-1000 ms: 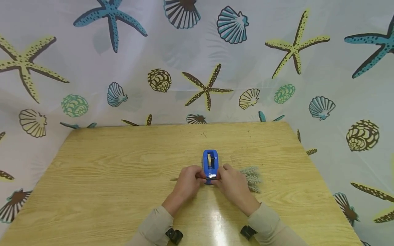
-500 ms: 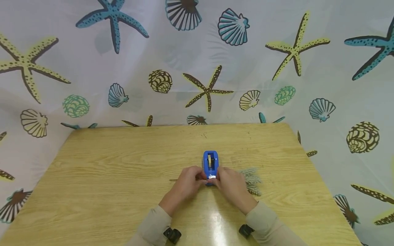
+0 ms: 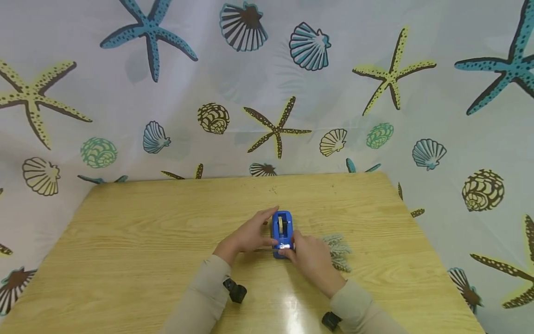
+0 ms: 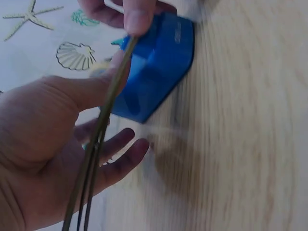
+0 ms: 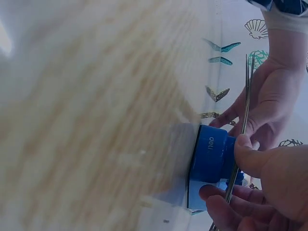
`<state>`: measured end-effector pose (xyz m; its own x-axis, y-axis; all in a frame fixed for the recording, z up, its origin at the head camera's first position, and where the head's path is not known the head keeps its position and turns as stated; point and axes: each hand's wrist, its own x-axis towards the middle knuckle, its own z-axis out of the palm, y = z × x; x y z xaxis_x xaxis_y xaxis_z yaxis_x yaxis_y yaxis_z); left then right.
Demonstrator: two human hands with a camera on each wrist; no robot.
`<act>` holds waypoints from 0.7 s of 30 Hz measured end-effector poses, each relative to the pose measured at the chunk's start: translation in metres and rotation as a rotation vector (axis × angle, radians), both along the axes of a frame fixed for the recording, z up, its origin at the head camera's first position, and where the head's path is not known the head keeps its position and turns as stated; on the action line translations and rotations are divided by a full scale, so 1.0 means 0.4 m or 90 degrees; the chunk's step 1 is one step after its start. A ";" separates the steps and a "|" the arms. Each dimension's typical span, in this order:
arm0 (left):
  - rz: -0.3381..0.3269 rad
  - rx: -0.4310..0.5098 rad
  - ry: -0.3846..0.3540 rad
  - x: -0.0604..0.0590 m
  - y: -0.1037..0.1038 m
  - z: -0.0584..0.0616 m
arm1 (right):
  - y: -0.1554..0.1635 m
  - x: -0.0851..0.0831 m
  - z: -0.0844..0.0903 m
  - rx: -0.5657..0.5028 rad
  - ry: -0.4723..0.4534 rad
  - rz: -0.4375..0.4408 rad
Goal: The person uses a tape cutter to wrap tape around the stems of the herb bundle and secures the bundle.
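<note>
A blue tape dispenser [image 3: 282, 230] stands mid-table. My left hand [image 3: 262, 228] lies beside its left flank with the fingers stretched out, holding nothing. In the left wrist view that palm [image 4: 53, 144] is spread and thin stems [image 4: 98, 139] pass over it. My right hand [image 3: 293, 249] pinches those stems [image 5: 239, 130] between thumb and fingers at the dispenser's [image 5: 211, 155] near end. The grey-green leafy end of the sprig [image 3: 338, 249] sticks out to the right of my right hand on the table.
The wooden table [image 3: 137, 232] is backed and flanked by a curtain printed with starfish and shells [image 3: 275, 125]. Black wrist camera mounts [image 3: 236, 292] show on both sleeves near the table's front edge.
My left hand has let go at the dispenser's front, opened, and slid forward along its left side. The right hand stays pinched at the front end.
</note>
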<state>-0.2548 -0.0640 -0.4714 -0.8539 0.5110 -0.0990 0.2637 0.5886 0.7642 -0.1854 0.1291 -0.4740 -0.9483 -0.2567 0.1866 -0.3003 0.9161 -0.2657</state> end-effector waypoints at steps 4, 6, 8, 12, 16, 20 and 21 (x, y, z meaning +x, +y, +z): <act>-0.063 0.010 -0.010 -0.022 -0.008 -0.009 | -0.001 0.000 0.005 0.007 0.001 -0.005; -0.075 0.008 -0.012 -0.026 -0.005 -0.012 | -0.001 0.000 0.005 0.009 -0.002 -0.007; -0.076 -0.003 -0.007 -0.028 -0.003 -0.013 | -0.002 0.000 0.003 0.011 -0.006 -0.009; -0.067 -0.021 -0.006 -0.028 0.007 -0.013 | 0.001 0.001 0.003 -0.004 -0.027 -0.003; -0.080 -0.037 -0.026 -0.021 0.012 0.000 | 0.000 0.007 0.002 -0.033 -0.068 -0.004; -0.066 -0.065 -0.032 -0.023 0.014 0.019 | -0.003 0.001 0.003 -0.068 -0.069 0.012; -0.059 -0.074 -0.031 -0.024 0.010 0.023 | -0.006 -0.002 0.004 -0.079 -0.065 0.021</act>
